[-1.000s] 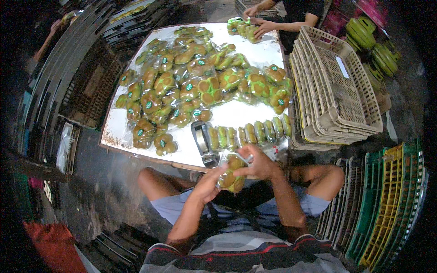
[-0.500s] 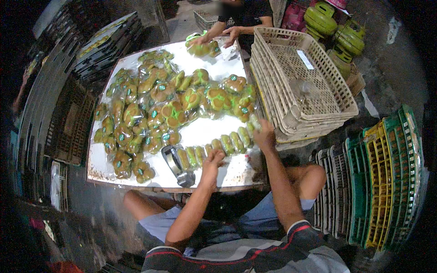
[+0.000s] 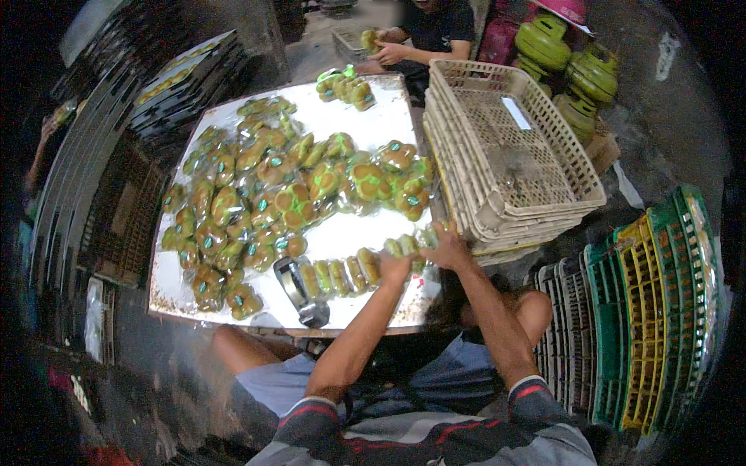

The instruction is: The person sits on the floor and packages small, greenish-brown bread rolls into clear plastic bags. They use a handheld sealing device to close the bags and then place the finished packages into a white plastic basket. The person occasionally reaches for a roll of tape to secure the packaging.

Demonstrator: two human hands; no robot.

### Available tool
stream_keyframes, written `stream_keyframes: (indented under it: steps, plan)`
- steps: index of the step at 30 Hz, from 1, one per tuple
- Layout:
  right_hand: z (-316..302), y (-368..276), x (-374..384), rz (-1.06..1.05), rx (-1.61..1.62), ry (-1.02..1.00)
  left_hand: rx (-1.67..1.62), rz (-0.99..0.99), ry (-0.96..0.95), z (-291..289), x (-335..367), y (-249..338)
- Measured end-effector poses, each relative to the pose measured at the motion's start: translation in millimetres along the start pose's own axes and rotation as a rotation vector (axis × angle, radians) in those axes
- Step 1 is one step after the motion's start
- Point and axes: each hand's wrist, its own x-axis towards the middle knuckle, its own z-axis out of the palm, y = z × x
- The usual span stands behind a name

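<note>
A row of green-and-brown buns in clear wrap (image 3: 342, 277) lies along the near side of the white table. My left hand (image 3: 395, 268) has its fingers bent over the row, right of its middle. At the right end my right hand (image 3: 448, 248) grips the wrapped buns, fingers partly hidden. The two hands are close together. By the row's left end lies a black-and-silver tool (image 3: 313, 312), which looks like a tape dispenser. Beyond the row, many clear-wrapped clusters of similar buns (image 3: 295, 206) cover the table's left and middle, several bearing small green labels.
Stacked beige crates (image 3: 497, 198) stand against the table's right side. Green and yellow crates (image 3: 641, 318) are at the lower right, green gas cylinders (image 3: 544, 43) behind. Across the table a co-worker's hands (image 3: 391, 53) hold a bun near another wrapped cluster (image 3: 346, 89).
My left hand has slid right along the row, toward my right hand. My right hand has come slightly nearer me. The co-worker's hands have left the far cluster and now hold a bun.
</note>
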Motion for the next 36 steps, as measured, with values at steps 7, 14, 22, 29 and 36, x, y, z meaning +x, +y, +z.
stream_keyframes:
  steps: [7,14,22,29,36]
  plan:
    - [-181,-104,-59,-0.546,-0.054,0.739,-0.291,0.557,-0.03,-38,-106,212]
    - [-343,-15,-30,-0.274,-0.118,0.816,-0.444,0.668,-0.487,89,-55,308]
    - [-281,70,0,0.217,-0.163,0.033,-0.452,0.026,-0.727,16,-66,244]
    - [-220,-87,-32,-0.257,0.108,0.491,-0.119,0.214,0.267,-186,-86,109]
    - [56,-166,-21,0.063,0.115,-0.258,0.156,-0.008,0.185,-208,-58,18]
